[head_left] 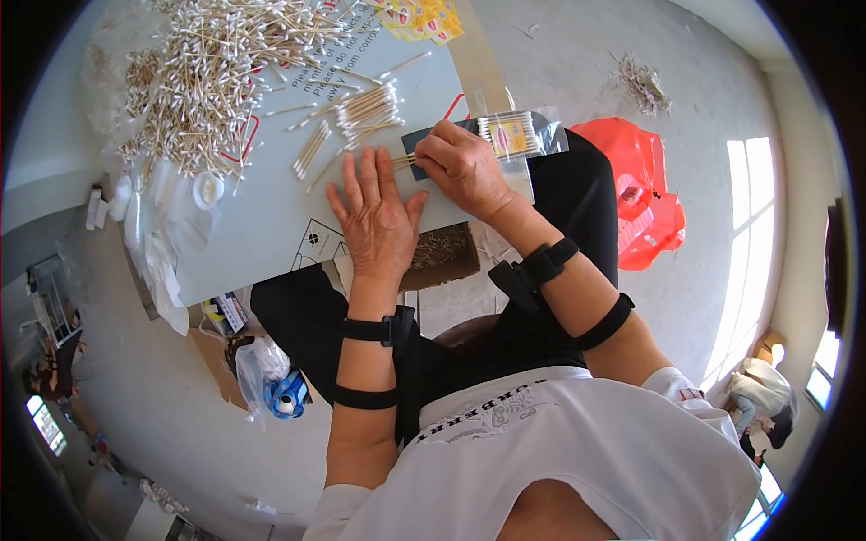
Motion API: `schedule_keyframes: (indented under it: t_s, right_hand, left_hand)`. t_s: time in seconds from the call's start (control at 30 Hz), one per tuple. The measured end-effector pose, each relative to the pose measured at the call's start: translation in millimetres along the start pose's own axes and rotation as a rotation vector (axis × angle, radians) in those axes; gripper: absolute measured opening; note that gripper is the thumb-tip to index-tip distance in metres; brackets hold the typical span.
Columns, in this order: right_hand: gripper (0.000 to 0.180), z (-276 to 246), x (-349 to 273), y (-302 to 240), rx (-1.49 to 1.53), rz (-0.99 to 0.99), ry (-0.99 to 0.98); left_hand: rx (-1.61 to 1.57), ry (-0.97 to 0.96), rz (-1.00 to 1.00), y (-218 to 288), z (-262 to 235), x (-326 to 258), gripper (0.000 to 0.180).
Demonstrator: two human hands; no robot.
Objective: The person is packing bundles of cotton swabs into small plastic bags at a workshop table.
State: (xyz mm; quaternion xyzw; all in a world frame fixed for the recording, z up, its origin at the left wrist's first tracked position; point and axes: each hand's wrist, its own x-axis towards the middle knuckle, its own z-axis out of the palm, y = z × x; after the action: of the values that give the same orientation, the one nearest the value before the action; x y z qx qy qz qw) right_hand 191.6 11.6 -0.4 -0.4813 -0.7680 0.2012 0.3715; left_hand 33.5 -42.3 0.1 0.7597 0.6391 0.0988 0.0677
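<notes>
My left hand (377, 216) lies flat on the grey board (280, 194) with its fingers spread. Its fingertips reach the near edge of a small heap of cotton swabs (365, 110). Fingers bent into a pinch, my right hand (462, 169) holds a few cotton swabs (403, 161) by one end; their other ends point toward the left hand. Beneath the right fingers is a dark flat piece (415, 141), partly covered. Just right of them lies a clear packet (512, 135) with a row of swabs and a yellow card inside.
A large pile of loose swabs (207, 81) covers the board's far left, with a small round tub (207, 189) in front. Yellow cards (424, 18) lie at the back. A carton (444, 255) sits below the near edge; a red plastic bag (636, 194) is at the right.
</notes>
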Motion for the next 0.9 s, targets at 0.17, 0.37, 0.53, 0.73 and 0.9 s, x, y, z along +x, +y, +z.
schedule_keyframes:
  t_s: [0.17, 0.37, 0.53, 0.73, 0.9]
  right_hand:
    - [0.007, 2.0, 5.8, -3.2, 0.011, 0.141, -0.010]
    - [0.006, 3.2, 16.2, -3.7, -0.157, 0.167, -0.111]
    - [0.006, 1.1, 22.6, -0.8, -0.090, 0.222, -0.150]
    - [0.007, -0.4, 23.0, -5.0, -0.112, 0.230, -0.150]
    - [0.004, -4.4, 12.1, -7.3, -0.062, 0.227, -0.189]
  left_hand:
    - [-0.015, -0.002, 0.026, 1.4, -1.8, 1.0, 0.076]
    - [-0.062, -0.013, 0.014, 1.5, -2.6, 1.3, 0.074]
    - [-0.066, -0.014, 0.018, 1.6, -3.1, 1.5, 0.074]
    - [-0.057, -0.036, 0.039, 2.7, -6.2, 1.6, 0.073]
    - [-0.081, -0.067, 0.071, 0.8, -9.8, -7.6, 0.072]
